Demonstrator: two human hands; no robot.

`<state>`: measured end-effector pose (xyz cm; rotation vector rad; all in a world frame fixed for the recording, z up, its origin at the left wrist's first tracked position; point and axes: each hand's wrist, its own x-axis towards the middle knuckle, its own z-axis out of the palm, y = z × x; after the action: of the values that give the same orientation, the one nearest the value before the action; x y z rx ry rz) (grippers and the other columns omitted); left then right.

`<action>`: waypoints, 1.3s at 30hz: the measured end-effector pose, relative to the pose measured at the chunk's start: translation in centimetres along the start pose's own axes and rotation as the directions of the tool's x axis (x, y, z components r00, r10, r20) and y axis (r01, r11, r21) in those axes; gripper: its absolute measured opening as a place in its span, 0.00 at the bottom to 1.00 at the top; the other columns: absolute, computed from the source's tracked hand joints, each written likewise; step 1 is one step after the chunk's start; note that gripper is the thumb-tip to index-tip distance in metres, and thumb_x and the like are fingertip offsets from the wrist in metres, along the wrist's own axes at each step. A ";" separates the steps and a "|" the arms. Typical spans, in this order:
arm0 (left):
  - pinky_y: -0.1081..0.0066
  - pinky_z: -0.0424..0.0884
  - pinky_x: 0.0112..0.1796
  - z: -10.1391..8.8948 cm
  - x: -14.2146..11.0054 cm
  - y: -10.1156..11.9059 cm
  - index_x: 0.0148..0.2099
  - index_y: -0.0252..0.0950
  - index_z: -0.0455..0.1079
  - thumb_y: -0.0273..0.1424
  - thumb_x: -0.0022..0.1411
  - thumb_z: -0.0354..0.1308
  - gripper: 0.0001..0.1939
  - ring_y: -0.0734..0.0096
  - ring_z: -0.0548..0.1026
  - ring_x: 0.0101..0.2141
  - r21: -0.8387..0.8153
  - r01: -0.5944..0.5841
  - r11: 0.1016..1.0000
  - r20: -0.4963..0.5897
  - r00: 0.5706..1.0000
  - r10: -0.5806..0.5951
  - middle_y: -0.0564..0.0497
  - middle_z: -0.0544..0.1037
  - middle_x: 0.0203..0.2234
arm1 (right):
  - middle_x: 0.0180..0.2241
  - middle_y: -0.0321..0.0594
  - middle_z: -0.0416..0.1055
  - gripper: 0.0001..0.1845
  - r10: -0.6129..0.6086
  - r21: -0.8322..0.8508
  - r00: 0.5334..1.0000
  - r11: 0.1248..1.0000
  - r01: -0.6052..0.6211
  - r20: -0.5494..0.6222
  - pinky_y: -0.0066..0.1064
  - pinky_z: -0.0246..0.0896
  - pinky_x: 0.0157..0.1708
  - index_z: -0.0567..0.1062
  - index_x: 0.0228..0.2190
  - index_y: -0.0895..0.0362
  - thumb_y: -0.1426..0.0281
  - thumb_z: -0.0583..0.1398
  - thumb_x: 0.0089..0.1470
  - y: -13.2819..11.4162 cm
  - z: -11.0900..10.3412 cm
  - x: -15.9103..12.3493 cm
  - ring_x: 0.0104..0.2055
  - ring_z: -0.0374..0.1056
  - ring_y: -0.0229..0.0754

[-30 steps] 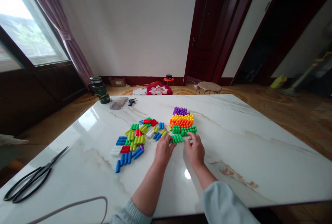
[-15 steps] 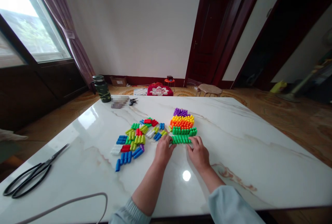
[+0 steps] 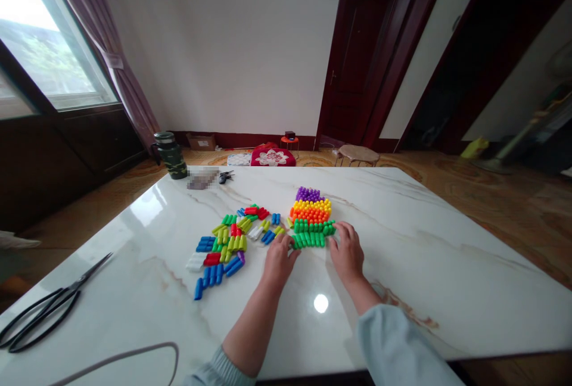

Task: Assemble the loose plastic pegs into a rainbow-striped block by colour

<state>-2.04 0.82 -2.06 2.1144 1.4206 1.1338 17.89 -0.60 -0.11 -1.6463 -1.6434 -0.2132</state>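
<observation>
Two rows of green plastic tubes lie side by side: a near row (image 3: 309, 240) and a row behind it (image 3: 313, 227). My left hand (image 3: 280, 260) has its thumb and fingers closed at the left end of the near row. My right hand (image 3: 348, 252) is beside the right end of the back row, thumb and fingers apart; its fingertips are close to the last tubes, and I cannot tell if they touch. Beyond the green rows sit close-packed orange tubes (image 3: 309, 214), yellow tubes (image 3: 315, 204) and purple tubes (image 3: 310, 194).
Loose tubes in several colours, including blue (image 3: 213, 275) and red (image 3: 212, 258), are spread to the left. Long-handled scissors (image 3: 67, 296) and a grey cable (image 3: 134, 351) lie at the left. A camouflage flask (image 3: 171, 156) and small black snips (image 3: 225, 177) are at the back.
My right hand has left the near green row's right end and moved slightly up, to the back row's end. My left hand stays at the near row's left end. The view has shifted slightly.
</observation>
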 end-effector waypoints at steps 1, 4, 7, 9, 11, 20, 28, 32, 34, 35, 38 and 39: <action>0.68 0.69 0.35 0.0 0.0 0.0 0.35 0.36 0.68 0.25 0.55 0.61 0.06 0.66 0.72 0.33 -0.001 -0.001 1.000 0.000 1.000 0.001 0.50 0.71 0.32 | 0.50 0.44 0.66 0.20 -0.023 -0.022 1.000 0.999 0.023 0.017 0.38 0.62 0.49 0.69 0.48 0.55 0.77 0.55 0.54 0.1 0.0 0.3 0.51 0.61 0.47; 0.68 0.69 0.34 0.0 0.0 -0.1 0.35 0.36 0.68 0.25 0.55 0.61 0.06 0.66 0.72 0.32 -0.002 0.000 1.000 0.001 1.000 0.000 0.50 0.71 0.32 | 0.49 0.42 0.67 0.23 -0.071 -0.076 0.994 0.994 0.078 0.086 0.36 0.63 0.44 0.70 0.49 0.53 0.79 0.54 0.53 0.3 -0.3 0.7 0.48 0.62 0.47; 0.68 0.69 0.34 0.0 0.0 -0.1 0.35 0.36 0.68 0.25 0.55 0.62 0.06 0.66 0.72 0.32 -0.003 0.008 1.000 0.004 1.000 -0.008 0.50 0.71 0.32 | 0.45 0.41 0.68 0.20 -0.084 -0.096 0.992 0.991 0.093 0.090 0.33 0.63 0.40 0.74 0.43 0.53 0.82 0.54 0.51 0.7 -0.8 0.3 0.46 0.62 0.46; 0.68 0.69 0.34 0.1 0.0 -0.1 0.35 0.36 0.67 0.25 0.55 0.62 0.06 0.66 0.72 0.32 -0.004 0.011 1.000 0.002 1.000 -0.010 0.50 0.71 0.32 | 0.42 0.40 0.69 0.17 -0.065 -0.094 0.996 0.993 0.070 0.057 0.33 0.62 0.40 0.75 0.36 0.54 0.83 0.53 0.49 1.1 -1.2 -0.2 0.45 0.62 0.45; 0.68 0.69 0.35 0.1 -0.1 -0.2 0.35 0.36 0.67 0.25 0.55 0.61 0.06 0.66 0.72 0.32 -0.005 0.008 1.000 -0.002 1.000 -0.008 0.50 0.71 0.33 | 0.40 0.40 0.69 0.15 -0.028 -0.083 0.999 0.996 0.030 0.017 0.33 0.62 0.40 0.73 0.32 0.54 0.83 0.53 0.47 1.4 -1.4 -0.6 0.44 0.63 0.45; 0.68 0.70 0.35 0.3 -0.1 -0.5 0.36 0.36 0.67 0.24 0.56 0.59 0.05 0.66 0.73 0.33 0.011 -0.025 1.000 -0.017 1.000 0.025 0.49 0.71 0.34 | 0.43 0.46 0.69 0.16 0.081 -0.085 0.991 0.994 -0.072 0.108 0.38 0.63 0.47 0.73 0.44 0.58 0.72 0.59 0.51 2.0 0.2 -1.0 0.47 0.64 0.49; 0.66 0.70 0.36 0.4 0.0 -0.4 0.37 0.36 0.67 0.26 0.58 0.58 0.04 0.65 0.73 0.33 0.049 -0.064 0.997 -0.008 0.998 0.065 0.48 0.72 0.33 | 0.40 0.47 0.70 0.15 0.055 -0.004 0.995 0.998 -0.055 0.088 0.39 0.63 0.47 0.75 0.42 0.60 0.73 0.58 0.51 2.0 0.6 -1.7 0.45 0.66 0.49; 0.66 0.70 0.36 0.4 -0.1 -0.4 0.38 0.37 0.67 0.26 0.58 0.58 0.04 0.65 0.73 0.33 0.070 -0.078 0.994 0.000 0.997 0.078 0.48 0.72 0.34 | 0.42 0.46 0.69 0.14 0.077 0.043 0.994 0.996 -0.080 0.080 0.38 0.64 0.46 0.75 0.42 0.59 0.73 0.57 0.52 2.0 0.5 -1.6 0.45 0.67 0.47; 0.66 0.71 0.36 0.3 -0.1 -0.3 0.38 0.37 0.67 0.26 0.58 0.58 0.05 0.65 0.73 0.33 0.073 -0.079 0.994 0.001 0.997 0.080 0.48 0.72 0.34 | 0.44 0.46 0.68 0.14 0.102 0.048 0.993 0.993 -0.105 0.050 0.36 0.65 0.45 0.74 0.42 0.57 0.73 0.57 0.53 1.9 0.4 -1.1 0.45 0.67 0.46; 0.67 0.71 0.36 0.3 -0.1 -0.3 0.38 0.37 0.67 0.25 0.58 0.57 0.05 0.65 0.73 0.33 0.072 -0.079 0.994 0.001 0.997 0.079 0.48 0.72 0.34 | 0.45 0.45 0.68 0.14 0.110 0.040 0.993 0.993 -0.111 0.032 0.36 0.65 0.44 0.74 0.42 0.57 0.73 0.57 0.53 1.8 0.3 -0.6 0.45 0.66 0.46; 0.66 0.71 0.37 0.2 -0.1 -0.3 0.38 0.37 0.67 0.26 0.58 0.57 0.05 0.66 0.73 0.33 0.067 -0.077 0.995 0.004 0.997 0.077 0.48 0.72 0.34 | 0.46 0.43 0.68 0.16 0.068 -0.021 0.997 0.998 -0.067 0.033 0.35 0.63 0.46 0.74 0.44 0.55 0.75 0.56 0.54 1.3 0.0 1.3 0.48 0.65 0.46; 0.66 0.71 0.37 0.2 -0.1 -0.3 0.38 0.37 0.67 0.26 0.58 0.57 0.05 0.66 0.73 0.33 0.066 -0.076 0.995 0.004 0.997 0.076 0.48 0.72 0.34 | 0.47 0.43 0.69 0.17 0.040 -0.046 0.997 0.998 -0.037 0.063 0.35 0.63 0.46 0.74 0.45 0.54 0.76 0.56 0.54 1.2 0.0 2.1 0.48 0.65 0.45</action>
<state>-2.08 0.90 -2.38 2.2325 1.4061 1.1274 19.27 1.16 0.73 -1.7336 -1.6634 -0.1808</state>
